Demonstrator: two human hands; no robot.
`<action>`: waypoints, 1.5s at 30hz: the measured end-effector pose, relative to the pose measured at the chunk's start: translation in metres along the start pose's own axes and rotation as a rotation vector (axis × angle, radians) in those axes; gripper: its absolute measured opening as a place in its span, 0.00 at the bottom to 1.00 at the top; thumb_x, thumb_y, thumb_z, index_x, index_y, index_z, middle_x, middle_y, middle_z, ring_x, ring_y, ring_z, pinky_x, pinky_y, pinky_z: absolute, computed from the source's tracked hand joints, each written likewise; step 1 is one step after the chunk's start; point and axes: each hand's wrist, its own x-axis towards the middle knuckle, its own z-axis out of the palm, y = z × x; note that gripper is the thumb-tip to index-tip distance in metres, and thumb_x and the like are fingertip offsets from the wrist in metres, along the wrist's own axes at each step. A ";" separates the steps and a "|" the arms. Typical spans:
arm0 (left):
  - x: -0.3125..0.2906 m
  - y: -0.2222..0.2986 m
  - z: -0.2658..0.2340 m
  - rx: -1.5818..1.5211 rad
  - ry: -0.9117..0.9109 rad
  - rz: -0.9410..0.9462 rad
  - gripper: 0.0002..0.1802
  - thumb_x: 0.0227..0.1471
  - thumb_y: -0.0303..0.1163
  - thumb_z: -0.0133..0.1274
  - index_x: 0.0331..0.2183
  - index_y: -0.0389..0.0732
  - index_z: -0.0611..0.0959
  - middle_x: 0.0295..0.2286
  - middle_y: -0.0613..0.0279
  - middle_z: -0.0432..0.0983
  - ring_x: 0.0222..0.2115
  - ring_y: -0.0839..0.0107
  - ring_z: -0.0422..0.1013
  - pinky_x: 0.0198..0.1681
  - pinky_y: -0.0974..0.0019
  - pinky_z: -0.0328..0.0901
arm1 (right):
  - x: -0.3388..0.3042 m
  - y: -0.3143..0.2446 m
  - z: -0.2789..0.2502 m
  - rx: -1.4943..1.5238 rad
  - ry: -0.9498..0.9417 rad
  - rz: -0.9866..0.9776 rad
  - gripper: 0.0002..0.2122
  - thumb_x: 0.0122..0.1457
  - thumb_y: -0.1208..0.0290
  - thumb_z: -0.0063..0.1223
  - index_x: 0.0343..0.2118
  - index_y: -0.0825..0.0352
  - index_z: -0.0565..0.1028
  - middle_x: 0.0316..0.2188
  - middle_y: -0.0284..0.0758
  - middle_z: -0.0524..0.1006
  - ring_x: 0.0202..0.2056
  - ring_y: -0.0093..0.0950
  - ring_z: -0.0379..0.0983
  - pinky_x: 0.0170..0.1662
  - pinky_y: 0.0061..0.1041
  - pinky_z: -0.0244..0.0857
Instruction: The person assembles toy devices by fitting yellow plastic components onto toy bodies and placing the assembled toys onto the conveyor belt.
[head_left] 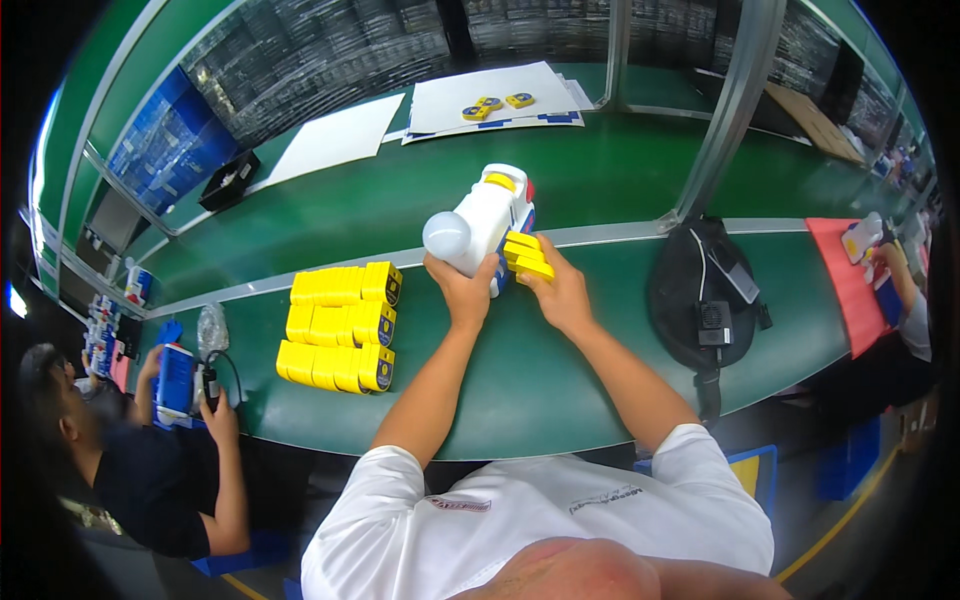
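Note:
My left hand (464,289) is closed round the lower end of a white toy-like device (487,217) with a pale round dome, a yellow top piece and red and blue parts. My right hand (562,290) is closed on a few yellow flat pieces (527,257), held against the device's right side. To the left, rows of similar yellow pieces (337,326) stand packed together on the green bench; their end faces carry dark labels. My palms and the device's underside are hidden.
Loose yellow pieces (483,107) lie on white sheets (430,97) at the back. A black round pad (690,330) bears a black power adapter (714,324). A metal post (735,110) rises at the right. Co-workers handle a blue-and-white item (176,380) at the left and things on a red mat (835,270) at the right.

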 end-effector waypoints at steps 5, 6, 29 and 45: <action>-0.001 0.004 0.003 -0.036 -0.018 -0.004 0.53 0.37 0.40 0.70 0.56 0.35 0.55 0.50 0.45 0.54 0.53 0.50 0.53 0.58 0.50 0.51 | 0.005 0.003 0.009 -0.031 0.045 -0.082 0.32 0.54 0.75 0.59 0.63 0.61 0.61 0.60 0.53 0.62 0.60 0.49 0.61 0.60 0.34 0.59; -0.001 0.002 0.005 -0.035 -0.011 0.001 0.53 0.37 0.40 0.70 0.56 0.35 0.55 0.50 0.45 0.54 0.53 0.50 0.53 0.58 0.50 0.52 | 0.005 -0.006 0.009 -0.114 0.023 -0.077 0.31 0.54 0.76 0.59 0.62 0.59 0.63 0.62 0.50 0.61 0.61 0.47 0.60 0.60 0.33 0.60; -0.003 0.014 0.008 0.051 0.042 0.046 0.48 0.35 0.36 0.71 0.53 0.38 0.61 0.50 0.47 0.57 0.52 0.50 0.54 0.56 0.50 0.55 | 0.021 -0.010 0.004 -0.030 -0.142 -0.047 0.22 0.54 0.84 0.52 0.52 0.58 0.72 0.65 0.50 0.52 0.69 0.44 0.38 0.66 0.38 0.48; 0.000 0.017 0.003 0.134 0.044 0.018 0.50 0.33 0.38 0.73 0.54 0.34 0.61 0.50 0.46 0.59 0.53 0.50 0.56 0.57 0.51 0.55 | 0.047 -0.004 0.049 0.810 0.353 0.434 0.24 0.62 0.69 0.49 0.60 0.69 0.62 0.51 0.41 0.70 0.49 0.29 0.69 0.52 0.29 0.63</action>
